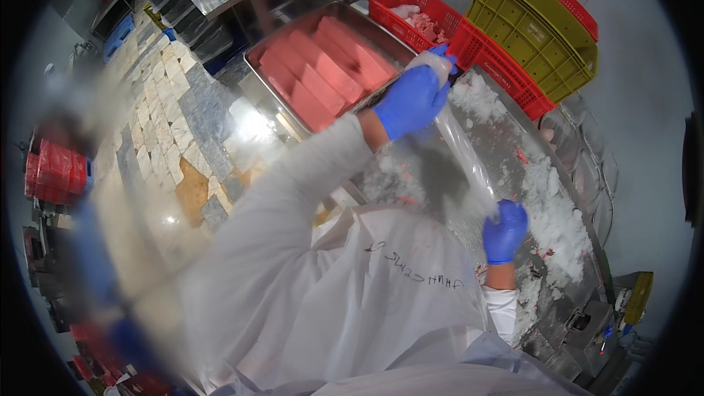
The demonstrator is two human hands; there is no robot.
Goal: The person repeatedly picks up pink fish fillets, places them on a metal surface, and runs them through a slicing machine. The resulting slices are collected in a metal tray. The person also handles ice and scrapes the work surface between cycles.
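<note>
A long strip of clear plastic (466, 152), perhaps a bag or a film, is stretched between my two blue-gloved hands. My left hand (411, 100) is closed around its far end, beside the corner of a metal tray (253, 55). My right hand (505, 232) grips the near end, low over the steel table. Several long pink slabs (312, 66) lie side by side in the tray; I cannot tell what they are made of. Crushed ice (551, 213) with small pink scraps lies on the table to the right.
Past the tray stands a red crate (389, 6) holding pink pieces. Another red crate (506, 73) and stacked olive-yellow crates (532, 33) are at the far right, near the wall. Tiled floor (161, 103) shows at left, with shelving (176, 0) beyond.
</note>
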